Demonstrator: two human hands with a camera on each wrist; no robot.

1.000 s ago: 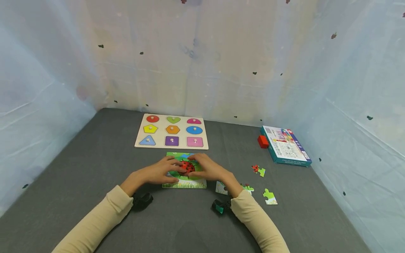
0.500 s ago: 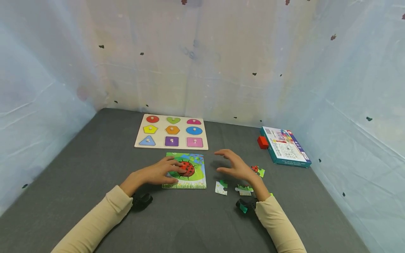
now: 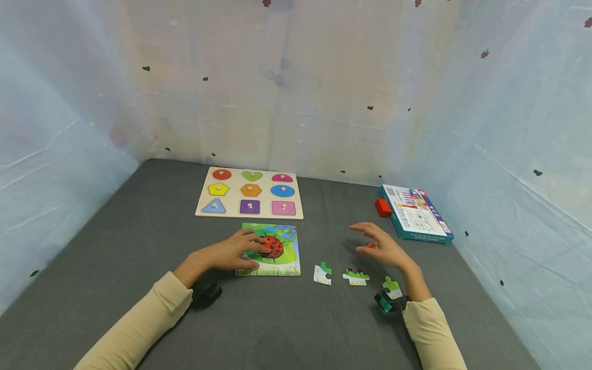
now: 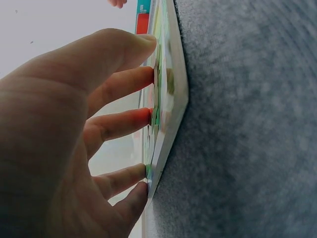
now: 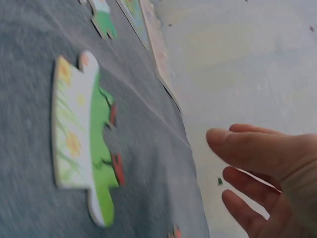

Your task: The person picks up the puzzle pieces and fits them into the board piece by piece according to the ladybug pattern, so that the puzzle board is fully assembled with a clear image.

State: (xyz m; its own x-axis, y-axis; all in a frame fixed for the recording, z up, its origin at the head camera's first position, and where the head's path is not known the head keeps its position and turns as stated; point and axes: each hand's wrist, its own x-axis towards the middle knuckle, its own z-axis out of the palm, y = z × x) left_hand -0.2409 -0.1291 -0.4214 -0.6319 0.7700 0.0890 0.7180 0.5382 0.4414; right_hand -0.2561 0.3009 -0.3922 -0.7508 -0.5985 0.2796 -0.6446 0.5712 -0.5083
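Ladybug puzzle (image 3: 280,249) lies flat on the table (image 3: 296,324), just in front of the peg board (image 3: 250,192). I see the left hand (image 3: 226,253) touching it, fingers spread. Right hand (image 3: 387,250) is raised near the red-and-green piece (image 3: 371,245), fingers wide. Three grassy pieces (image 3: 355,278) sit right of the puzzle.
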